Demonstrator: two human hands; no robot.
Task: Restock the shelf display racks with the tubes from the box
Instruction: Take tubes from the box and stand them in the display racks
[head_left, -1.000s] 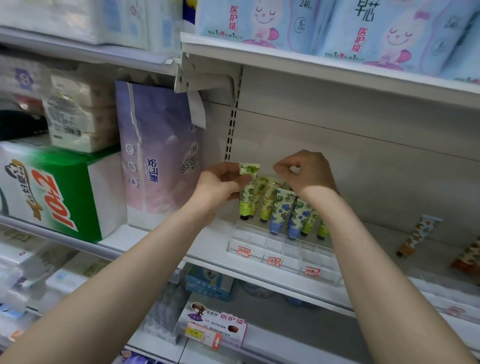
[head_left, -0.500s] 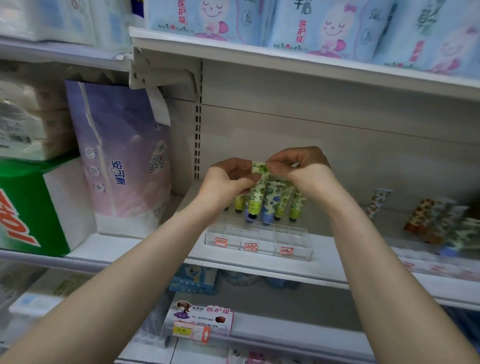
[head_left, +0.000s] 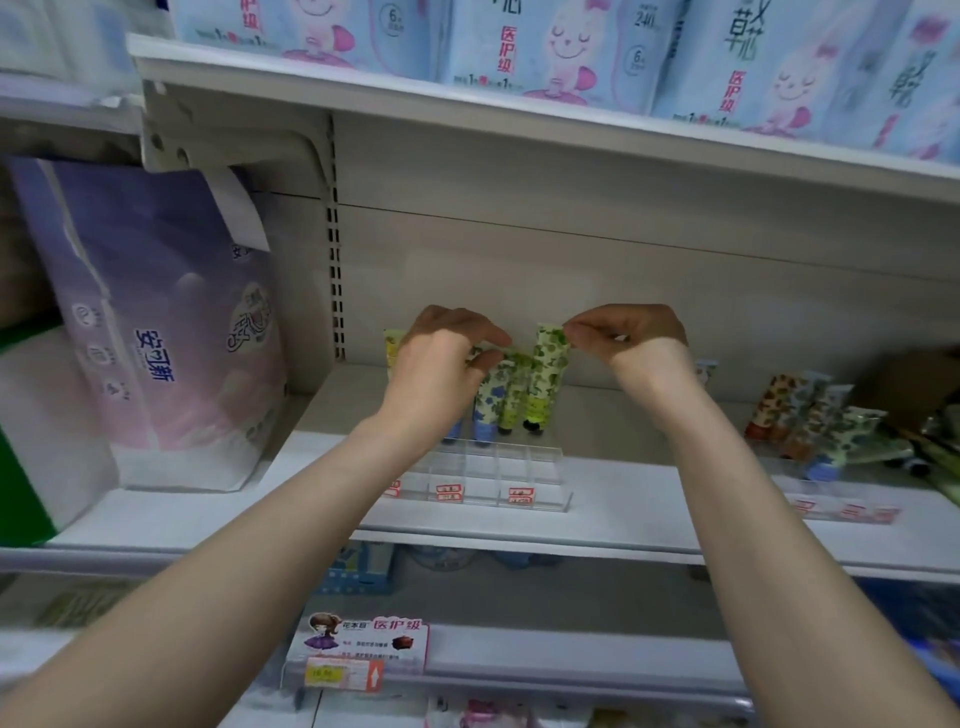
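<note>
As both arms reach in over the shelf, right hand (head_left: 628, 338): fingers curled, thumb and fingertip pinching the crimped top edge of the green-leaf tube (head_left: 548, 376).
Green-leaf tube: upright, black cap down, at the right end of the back row of the clear rack (head_left: 501, 467); it rises above the tubes next to it.
Left hand (head_left: 441, 358): fingers curled downward over the tube tops, thumb and forefinger nipping the top of the blue-flowered tube (head_left: 487, 397).
Blue-flowered tube: upright in the back row, blue cap down, just beside a thinner green tube (head_left: 511, 395).
Yellow tube (head_left: 393, 345): behind the left hand, mostly hidden.
Clear rack: stepped acrylic on the white shelf (head_left: 639, 499), front compartments holding no tubes, red price tags on its front lip.
Second rack (head_left: 841, 512): further right on the same shelf, well apart, with patterned tubes (head_left: 802, 410) leaning in a bunch.
Purple pack (head_left: 156, 322): stands left of the rack, by the upright.
Upper shelf (head_left: 467, 111): carries blue packs (head_left: 566, 52).
Brown cardboard shape (head_left: 914, 384): far right, too blurred to say what it is.
</note>
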